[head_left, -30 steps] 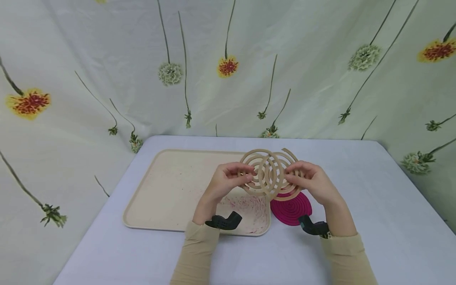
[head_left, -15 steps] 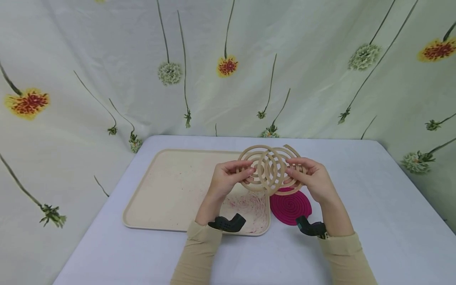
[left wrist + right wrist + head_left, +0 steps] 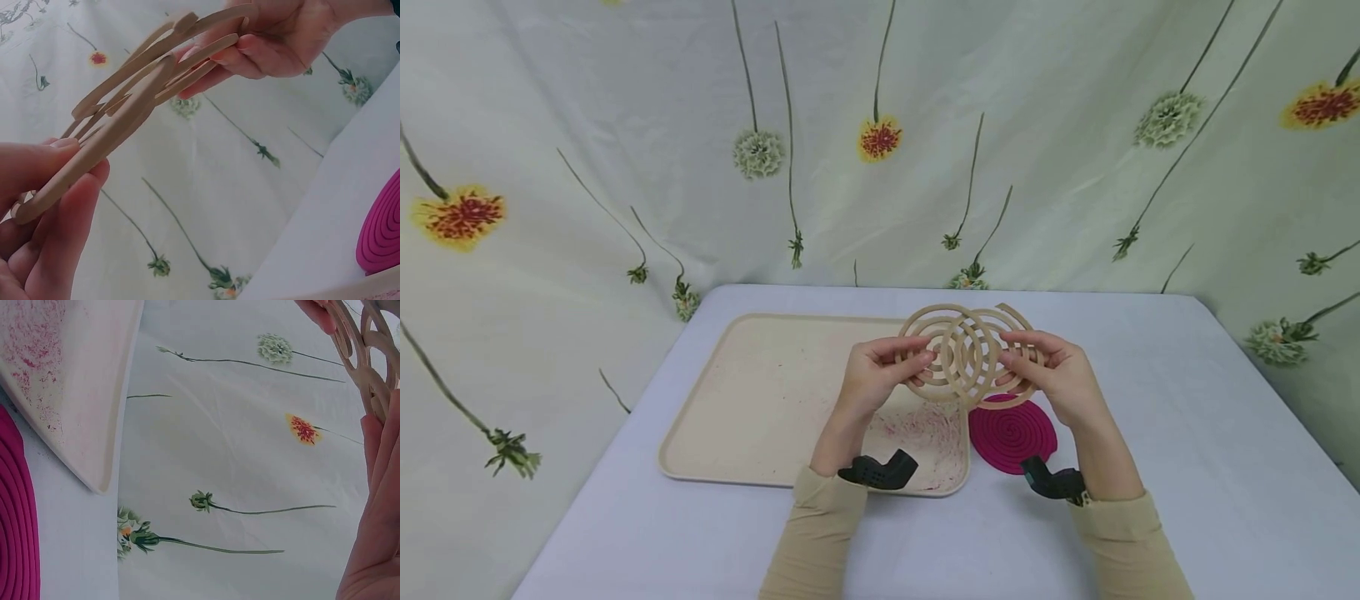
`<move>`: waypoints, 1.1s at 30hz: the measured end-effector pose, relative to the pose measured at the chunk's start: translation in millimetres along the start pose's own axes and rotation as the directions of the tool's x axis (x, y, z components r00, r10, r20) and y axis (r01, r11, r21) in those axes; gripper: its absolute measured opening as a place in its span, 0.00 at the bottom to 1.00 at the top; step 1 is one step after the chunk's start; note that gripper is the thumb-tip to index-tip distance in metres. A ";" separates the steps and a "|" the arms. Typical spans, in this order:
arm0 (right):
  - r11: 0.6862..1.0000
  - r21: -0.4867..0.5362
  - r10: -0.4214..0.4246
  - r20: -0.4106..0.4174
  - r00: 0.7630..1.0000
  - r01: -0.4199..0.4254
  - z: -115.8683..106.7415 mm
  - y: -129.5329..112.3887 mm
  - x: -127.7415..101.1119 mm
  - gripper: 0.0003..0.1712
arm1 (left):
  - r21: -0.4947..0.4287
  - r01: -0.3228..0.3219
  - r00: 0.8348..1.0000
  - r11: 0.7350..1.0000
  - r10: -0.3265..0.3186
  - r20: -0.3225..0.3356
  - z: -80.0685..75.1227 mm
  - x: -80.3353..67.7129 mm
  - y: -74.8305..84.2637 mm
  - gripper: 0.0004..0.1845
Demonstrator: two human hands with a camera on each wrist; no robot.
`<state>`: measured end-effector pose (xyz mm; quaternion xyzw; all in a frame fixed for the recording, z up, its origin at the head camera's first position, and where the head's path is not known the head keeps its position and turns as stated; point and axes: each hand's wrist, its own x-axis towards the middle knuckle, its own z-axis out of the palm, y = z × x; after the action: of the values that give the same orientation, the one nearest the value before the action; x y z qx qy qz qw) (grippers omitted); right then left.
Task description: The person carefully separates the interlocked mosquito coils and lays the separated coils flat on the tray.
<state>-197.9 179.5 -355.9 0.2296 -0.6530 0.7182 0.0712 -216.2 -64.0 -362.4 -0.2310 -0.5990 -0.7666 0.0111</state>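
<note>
Slightly higher in the head view than a second earlier, the tan spirals (image 3: 119, 119) had come up and uncovered more of the magenta coil (image 3: 1013, 435). At far left lay the cream tray (image 3: 760, 400), its near right corner smudged with pink marks (image 3: 925, 433). Next came the left hand (image 3: 871, 375), thumb and fingers pinching the left side of the spirals. These were held up off the white table (image 3: 1165, 400) between the two hands, their rings overlapping at the middle; whether they made one piece or two could not be told. The coil rested on the table just beside the tray's corner. Farther right, the right hand (image 3: 1051, 367) gripped the spirals' other side between thumb and fingers.

Thin rings like these could probably have bent or cracked had the hands pulled or twisted unevenly. A slackened pinch might have dropped them onto the coil, denting it if soft.
</note>
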 end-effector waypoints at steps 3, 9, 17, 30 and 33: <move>1.000 -0.005 0.009 -0.028 1.000 -0.009 2.8 0.3 0.3 0.15 | -0.002 -0.022 1.000 1.000 0.022 -0.016 0.9 0.5 -1.3 0.15; 1.000 -0.003 0.019 -0.123 0.992 -0.019 11.7 3.0 0.6 0.13 | 0.015 -0.062 0.994 0.998 0.063 -0.086 5.0 2.3 -4.2 0.14; 0.999 0.037 0.014 -0.291 0.957 -0.003 27.0 8.6 2.9 0.14 | -0.010 -0.111 0.964 0.994 0.106 -0.245 18.7 4.9 -7.2 0.13; 0.999 -0.044 0.019 0.022 1.000 -0.018 9.0 6.5 1.3 0.15 | -0.031 -0.040 0.999 0.999 0.039 -0.022 2.1 2.6 -5.8 0.15; 0.995 -0.095 0.043 0.161 0.986 -0.028 -1.4 3.1 -0.6 0.18 | 0.001 0.011 0.989 1.000 -0.011 0.147 -10.0 1.0 -3.0 0.15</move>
<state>-199.0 180.6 -359.0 0.2723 -0.6933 0.6671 0.0155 -221.4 -72.1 -366.5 -0.2835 -0.5995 -0.7475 -0.0374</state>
